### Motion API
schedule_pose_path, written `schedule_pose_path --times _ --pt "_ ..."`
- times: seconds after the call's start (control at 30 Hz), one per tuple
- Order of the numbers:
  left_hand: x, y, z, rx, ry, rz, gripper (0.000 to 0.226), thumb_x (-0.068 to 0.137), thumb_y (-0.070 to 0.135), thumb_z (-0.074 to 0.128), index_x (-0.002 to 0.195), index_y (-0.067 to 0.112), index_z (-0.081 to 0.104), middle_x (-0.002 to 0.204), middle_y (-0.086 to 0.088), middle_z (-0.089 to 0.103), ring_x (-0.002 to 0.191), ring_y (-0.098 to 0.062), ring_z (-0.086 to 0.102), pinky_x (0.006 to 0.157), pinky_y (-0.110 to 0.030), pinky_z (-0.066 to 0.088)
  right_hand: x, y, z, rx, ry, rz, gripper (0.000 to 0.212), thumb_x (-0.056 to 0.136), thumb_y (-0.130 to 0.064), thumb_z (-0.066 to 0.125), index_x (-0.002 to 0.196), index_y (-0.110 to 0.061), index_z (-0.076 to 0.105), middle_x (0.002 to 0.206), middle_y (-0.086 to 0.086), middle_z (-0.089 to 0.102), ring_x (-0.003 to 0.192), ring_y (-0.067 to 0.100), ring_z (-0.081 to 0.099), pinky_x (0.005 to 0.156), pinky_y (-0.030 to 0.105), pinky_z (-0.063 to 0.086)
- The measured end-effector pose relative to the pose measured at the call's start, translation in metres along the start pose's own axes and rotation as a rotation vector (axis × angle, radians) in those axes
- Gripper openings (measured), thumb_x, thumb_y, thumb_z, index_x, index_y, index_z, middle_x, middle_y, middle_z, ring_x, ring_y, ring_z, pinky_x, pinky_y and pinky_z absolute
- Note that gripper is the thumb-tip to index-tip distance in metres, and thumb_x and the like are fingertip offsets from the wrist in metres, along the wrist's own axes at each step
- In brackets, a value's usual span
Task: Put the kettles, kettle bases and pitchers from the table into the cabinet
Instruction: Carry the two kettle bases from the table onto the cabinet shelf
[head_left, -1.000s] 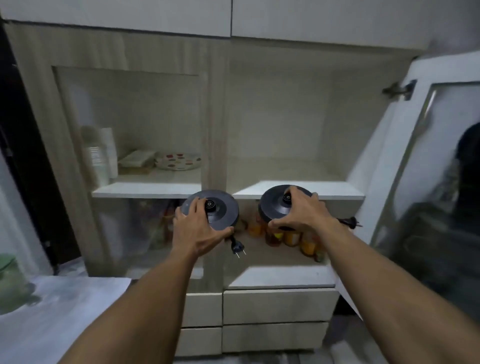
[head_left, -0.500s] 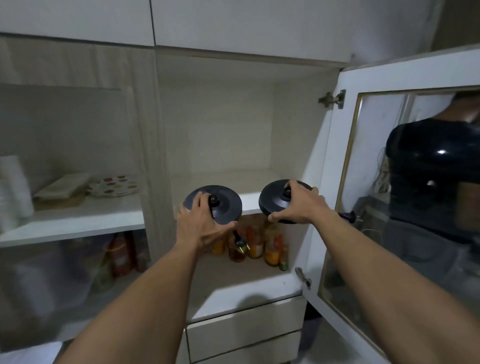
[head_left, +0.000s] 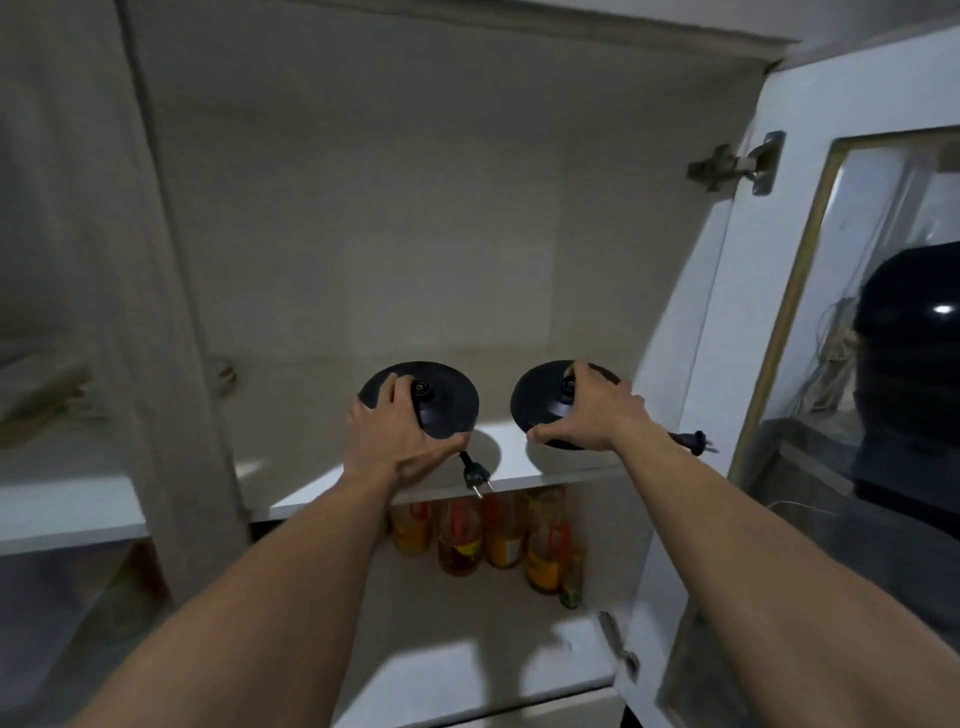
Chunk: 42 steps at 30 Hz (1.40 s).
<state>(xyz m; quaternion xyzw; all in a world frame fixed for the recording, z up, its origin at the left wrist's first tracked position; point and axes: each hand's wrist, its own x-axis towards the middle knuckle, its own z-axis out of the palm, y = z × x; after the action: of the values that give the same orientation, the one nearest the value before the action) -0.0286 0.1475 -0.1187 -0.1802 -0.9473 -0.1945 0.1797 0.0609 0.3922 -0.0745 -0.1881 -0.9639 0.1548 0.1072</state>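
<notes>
Two round black kettle bases are held over the open cabinet's middle shelf. My left hand grips the left kettle base by its near rim, and its plug dangles past the shelf's front edge. The right kettle base is tilted toward me in my right hand, with its plug sticking out to the right by the door. Both bases hover just above the shelf; I cannot tell whether they touch it.
The cabinet door stands open on the right, its glass reflecting a person in dark clothes. Several bottles with orange and yellow contents stand on the lower shelf. A wooden divider separates the left compartment. Drawer fronts lie below.
I have come closer to the cabinet and both hands have carried the bases forward and up, from in front of the shelf edge to over the shelf.
</notes>
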Motion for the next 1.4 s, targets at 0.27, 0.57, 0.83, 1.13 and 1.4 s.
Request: schedule_pose_path --times 0.27,0.57,0.83,1.13,1.4 --pt "0.099 0.013 0.059 0.070 -0.042 -0.074 0.111 0.057 0.089 0.049 0.144 0.021 0.035 0.144 -0.008 0.048 0.124 -0.044 0.044 0.099 -0.046 0.042 0.128 0.019 0.027 -0.019 -0.025 -0.002 0.129 0.043 -0.081 0.073 0.148 -0.023 0.027 0.150 0.012 0.042 0.137 0.043 0.037 0.107 0.051 0.041" --pt "0.173 0.008 0.116 -0.001 -0.144 -0.215 0.114 0.053 0.085 0.056 0.148 0.027 0.032 0.150 0.000 0.042 0.129 -0.041 0.037 0.101 -0.044 0.038 0.224 0.016 0.071 -0.033 -0.111 0.032 0.124 0.053 -0.076 0.075 0.152 -0.027 0.020 0.157 0.011 0.032 0.142 0.047 0.025 0.108 0.055 0.038" --pt "0.225 -0.005 0.152 -0.101 -0.131 -0.242 0.119 0.047 0.089 0.057 0.146 0.027 0.037 0.147 -0.001 0.048 0.131 -0.038 0.044 0.107 -0.047 0.039 0.280 0.015 0.100 -0.034 -0.138 0.071 0.130 0.058 -0.077 0.074 0.158 -0.023 0.010 0.163 0.017 0.019 0.147 0.051 0.014 0.115 0.061 0.028" --pt "0.258 -0.017 0.180 -0.138 -0.191 -0.281 0.120 0.046 0.089 0.059 0.145 0.024 0.036 0.147 -0.005 0.046 0.135 -0.040 0.040 0.110 -0.048 0.036 0.325 0.013 0.119 -0.008 -0.149 0.081 0.134 0.059 -0.075 0.077 0.159 -0.022 0.005 0.164 0.017 0.016 0.149 0.050 0.010 0.117 0.062 0.025" --pt "0.279 -0.012 0.189 -0.146 -0.232 -0.280 0.112 0.058 0.078 0.068 0.148 0.019 0.038 0.146 -0.010 0.043 0.135 -0.036 0.038 0.110 -0.044 0.037 0.347 0.017 0.137 0.110 -0.165 0.063 0.149 0.051 -0.081 0.077 0.160 -0.016 -0.001 0.165 0.013 0.020 0.151 0.041 0.016 0.120 0.056 0.024"
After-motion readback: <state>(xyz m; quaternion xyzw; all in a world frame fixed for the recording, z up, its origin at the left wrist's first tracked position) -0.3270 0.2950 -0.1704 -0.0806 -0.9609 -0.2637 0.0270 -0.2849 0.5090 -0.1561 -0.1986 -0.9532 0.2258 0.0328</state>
